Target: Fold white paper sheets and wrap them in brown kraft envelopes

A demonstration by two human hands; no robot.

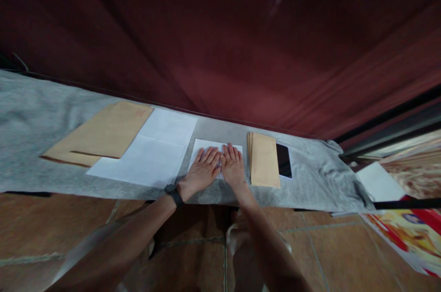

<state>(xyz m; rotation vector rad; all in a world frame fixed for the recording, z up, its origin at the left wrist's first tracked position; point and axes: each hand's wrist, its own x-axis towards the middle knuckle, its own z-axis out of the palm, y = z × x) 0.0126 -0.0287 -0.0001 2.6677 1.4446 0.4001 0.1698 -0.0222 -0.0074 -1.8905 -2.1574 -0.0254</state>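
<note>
My left hand (201, 170) lies flat, fingers stretched out, on a white sheet of paper (197, 145) that looks folded. Beside it, my right hand (233, 163) presses flat on the same paper, its thumb close to the left one. Part of the sheet is hidden under both hands. To the left are larger white sheets (148, 159) with a crease across them, partly covered by big brown envelopes (110, 129). A small stack of narrow brown envelopes (264, 159) sits to the right of my right hand.
A dark-screened phone (284, 161) lies partly under the narrow envelopes. Grey cloth (317, 168) covers the long, narrow surface, and a dark red panel (220, 62) rises behind it. At the far right are a white flat item (381, 182) and a colourful printed package (409, 237).
</note>
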